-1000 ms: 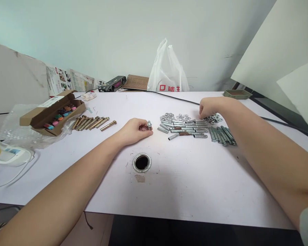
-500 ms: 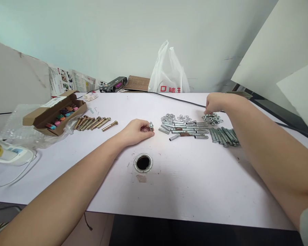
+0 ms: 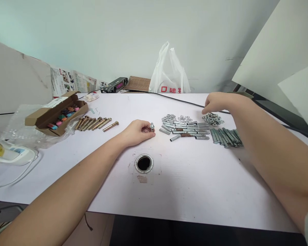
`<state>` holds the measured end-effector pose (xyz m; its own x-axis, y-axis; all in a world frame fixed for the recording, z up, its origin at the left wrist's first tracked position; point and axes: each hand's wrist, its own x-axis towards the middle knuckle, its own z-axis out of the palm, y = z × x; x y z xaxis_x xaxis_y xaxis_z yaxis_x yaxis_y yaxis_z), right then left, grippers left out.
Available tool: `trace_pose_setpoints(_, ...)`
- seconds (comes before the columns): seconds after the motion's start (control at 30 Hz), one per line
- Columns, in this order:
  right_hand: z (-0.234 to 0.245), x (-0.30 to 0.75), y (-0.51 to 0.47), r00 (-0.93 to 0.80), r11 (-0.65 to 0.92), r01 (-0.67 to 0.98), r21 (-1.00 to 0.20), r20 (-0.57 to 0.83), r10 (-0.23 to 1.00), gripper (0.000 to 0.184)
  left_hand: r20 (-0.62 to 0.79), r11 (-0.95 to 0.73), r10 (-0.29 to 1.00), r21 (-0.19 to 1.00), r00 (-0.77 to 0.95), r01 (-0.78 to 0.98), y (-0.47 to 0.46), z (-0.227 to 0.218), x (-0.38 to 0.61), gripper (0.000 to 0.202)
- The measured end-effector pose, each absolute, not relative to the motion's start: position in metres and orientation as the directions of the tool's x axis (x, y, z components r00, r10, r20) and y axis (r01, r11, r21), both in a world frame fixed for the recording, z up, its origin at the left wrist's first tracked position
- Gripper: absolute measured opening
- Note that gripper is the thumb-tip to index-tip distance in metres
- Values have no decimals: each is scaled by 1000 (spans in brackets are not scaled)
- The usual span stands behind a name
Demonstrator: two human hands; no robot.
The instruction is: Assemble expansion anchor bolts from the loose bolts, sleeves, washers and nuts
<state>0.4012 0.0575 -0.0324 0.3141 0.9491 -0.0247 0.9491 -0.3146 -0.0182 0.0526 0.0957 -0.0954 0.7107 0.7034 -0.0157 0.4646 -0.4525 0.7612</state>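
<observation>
My left hand point(image 3: 138, 132) rests on the white table, thumb and fingers closed around an upright silver bolt point(image 3: 152, 125). The bolt's tip and a ring around it stick up above the fingers; its lower part is mostly hidden. My right hand point(image 3: 215, 102) hangs over the left edge of a heap of nuts point(image 3: 213, 119), fingertips pinched together and pointing down. Whatever is between those fingertips is too small to make out. Between the hands lie metal sleeves point(image 3: 187, 130), flat washers point(image 3: 168, 118) and spring washers point(image 3: 185, 119). Silver bolts point(image 3: 226, 137) lie below my right wrist.
Brass-coloured bolts point(image 3: 93, 123) lie left of my left hand, near an open cardboard box point(image 3: 41, 118) of colourful-capped items. A round hole point(image 3: 144, 163) opens in the table. A black cable point(image 3: 179, 100) crosses the back, before a white plastic bag point(image 3: 169, 75).
My right hand's fingertips have shifted slightly left and up, off the nuts. My left hand keeps hold of the bolt. The whole view has drifted a little.
</observation>
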Motion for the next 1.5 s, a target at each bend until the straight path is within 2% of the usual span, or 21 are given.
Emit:
trace_pose_setpoints(0.07,-22,373,50,183,-189,975,-121,-60,981,25,-15,-455,698,763,716,459,95,-96,53,27)
trace_pose_setpoints(0.13,-15,335,42,-66,66,948,-311,12,998,21,-19,-451,696,766,718,457,95,-96,53,27)
trace_pose_setpoints(0.2,-15,298,34,-269,285,835,-470,103,958,18,-16,-456,694,765,720,456,94,-96,54,28)
trace_pose_setpoints(0.3,-26,263,29,-374,406,718,-566,177,910,22,8,-487,689,745,724,455,93,-97,55,28)
trace_pose_setpoints(0.6,-41,252,28,-409,413,622,-665,175,896,23,57,-536,667,730,743,425,92,-100,58,24)
trace_pose_setpoints(0.97,-65,256,34,-336,275,460,-844,121,934,29,33,-495,653,775,756,394,94,-102,56,22)
trace_pose_setpoints(1.13,-70,254,36,-314,261,472,-842,116,942,35,19,-486,668,769,744,416,92,-100,56,23)
trace_pose_setpoints(1.27,-71,253,34,-300,307,522,-796,166,939,53,33,-504,666,756,746,417,91,-99,56,26)
trace_pose_setpoints(1.3,-71,253,32,-310,325,530,-783,177,934,50,36,-507,665,755,746,416,92,-99,56,26)
trace_pose_setpoints(1.37,-72,254,29,-291,339,535,-774,208,934,31,40,-507,670,753,741,418,93,-100,56,25)
trace_pose_setpoints(1.4,-72,254,27,-247,332,534,-778,232,941,32,43,-506,675,754,737,420,94,-100,56,24)
trace_pose_setpoints(1.47,-73,253,24,-125,304,522,-797,281,952,53,49,-505,680,755,731,419,96,-102,56,25)
trace_pose_setpoints(1.5,-73,252,23,-78,296,510,-808,299,951,57,51,-505,678,757,733,415,96,-103,57,25)
